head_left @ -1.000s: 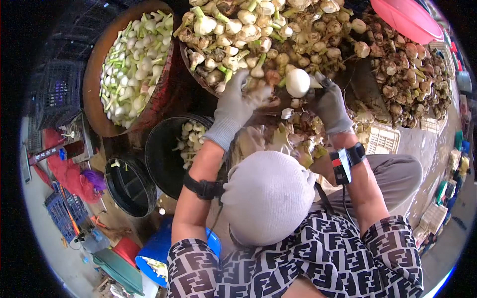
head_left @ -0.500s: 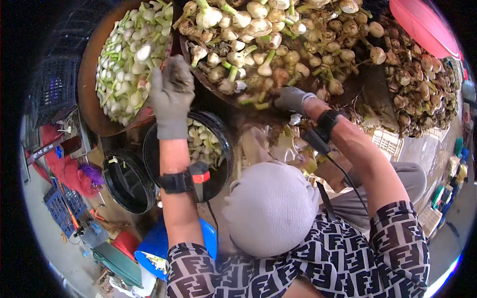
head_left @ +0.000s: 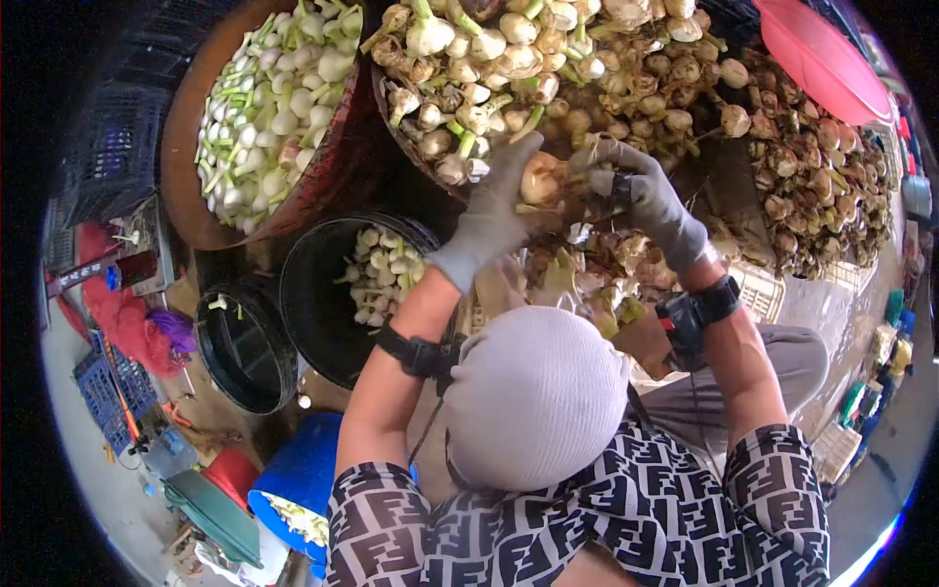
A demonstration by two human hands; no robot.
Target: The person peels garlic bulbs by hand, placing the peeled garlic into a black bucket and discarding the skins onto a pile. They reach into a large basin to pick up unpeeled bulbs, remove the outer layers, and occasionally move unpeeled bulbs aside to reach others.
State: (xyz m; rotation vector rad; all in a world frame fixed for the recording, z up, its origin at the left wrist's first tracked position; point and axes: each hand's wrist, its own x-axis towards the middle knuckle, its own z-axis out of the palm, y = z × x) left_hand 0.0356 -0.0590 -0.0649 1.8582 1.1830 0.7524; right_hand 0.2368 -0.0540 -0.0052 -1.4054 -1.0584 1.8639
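In the middle of the head view, my left hand [head_left: 489, 220], in a grey glove, is closed around a brownish garlic bulb [head_left: 544, 181]. My right hand [head_left: 653, 201], also gloved, is just to the right of that bulb. Its fingers are curled around something small and dark that I cannot make out. Beyond both hands lies a heap of untrimmed garlic bulbs [head_left: 518, 61] with dirty skins and short green stems. Beneath the hands are loose leaves and peeled husks [head_left: 597, 279].
A large round tub [head_left: 181, 186] at upper left holds pale trimmed garlic. Nearer stand a black bucket [head_left: 313, 323] with some bulbs and a smaller black container [head_left: 245, 367]. At right are more garlic bulbs [head_left: 831, 186] and a pink basin [head_left: 822, 59]. A blue bucket [head_left: 308, 455] stands lower left.
My left hand has come right, from beside the large tub to the middle, and now holds a bulb. My right hand has lifted from the heap's edge and turned toward the left hand.
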